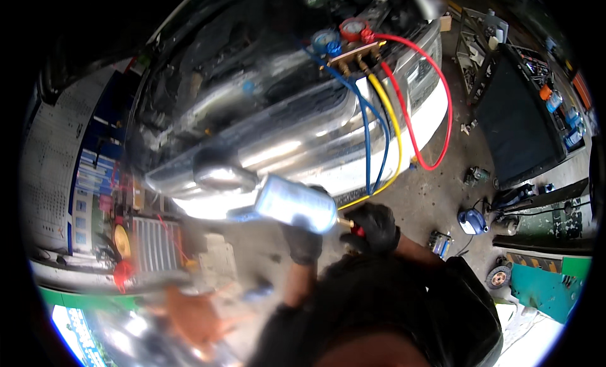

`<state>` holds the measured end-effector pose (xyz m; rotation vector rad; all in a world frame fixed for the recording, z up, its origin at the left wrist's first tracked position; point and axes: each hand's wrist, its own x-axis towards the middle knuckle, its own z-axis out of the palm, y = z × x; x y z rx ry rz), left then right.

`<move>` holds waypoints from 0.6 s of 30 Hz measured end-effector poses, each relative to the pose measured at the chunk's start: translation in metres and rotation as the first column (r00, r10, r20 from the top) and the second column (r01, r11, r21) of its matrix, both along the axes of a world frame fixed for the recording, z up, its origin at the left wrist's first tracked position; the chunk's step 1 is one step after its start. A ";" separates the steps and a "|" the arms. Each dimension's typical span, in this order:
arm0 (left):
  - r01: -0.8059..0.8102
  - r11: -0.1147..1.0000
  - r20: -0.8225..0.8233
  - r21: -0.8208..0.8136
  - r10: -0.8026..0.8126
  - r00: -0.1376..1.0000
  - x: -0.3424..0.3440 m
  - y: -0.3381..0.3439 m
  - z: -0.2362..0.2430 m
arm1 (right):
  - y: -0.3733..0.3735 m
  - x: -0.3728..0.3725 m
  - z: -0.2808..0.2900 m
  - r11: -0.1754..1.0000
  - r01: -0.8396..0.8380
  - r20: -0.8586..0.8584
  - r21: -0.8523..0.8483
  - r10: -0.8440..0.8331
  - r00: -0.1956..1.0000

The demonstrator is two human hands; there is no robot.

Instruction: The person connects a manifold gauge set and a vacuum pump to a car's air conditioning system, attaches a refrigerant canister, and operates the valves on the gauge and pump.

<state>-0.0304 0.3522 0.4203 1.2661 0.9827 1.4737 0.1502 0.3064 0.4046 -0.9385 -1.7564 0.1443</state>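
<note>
In my black-gloved left hand (303, 243) I grip a shiny pale-blue canister (297, 203), tilted and blurred, its fingers partly hidden behind it. My right hand (377, 229), also in a black glove, is closed around a small red-handled fitting (358, 231) with a brass-coloured stem, right at the canister's end. Whether the stem is joined to the canister or only touches it I cannot tell. A yellow hose (396, 130) runs down from the gauge manifold (353, 56) toward my right hand; its lower end is hidden.
The manifold, with blue and red gauges, rests at the front of a car (290, 124) with its bonnet up. A blue hose (368, 146) and a red hose (449, 102) hang from it. On the right stand a dark cabinet (514, 124) and a small blue-and-white machine (472, 222).
</note>
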 end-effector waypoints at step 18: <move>0.223 0.963 0.370 -0.153 -0.153 0.916 0.049 0.000 0.008 | -0.020 0.036 -0.008 0.747 -0.473 -0.464 -0.466 0.249 0.850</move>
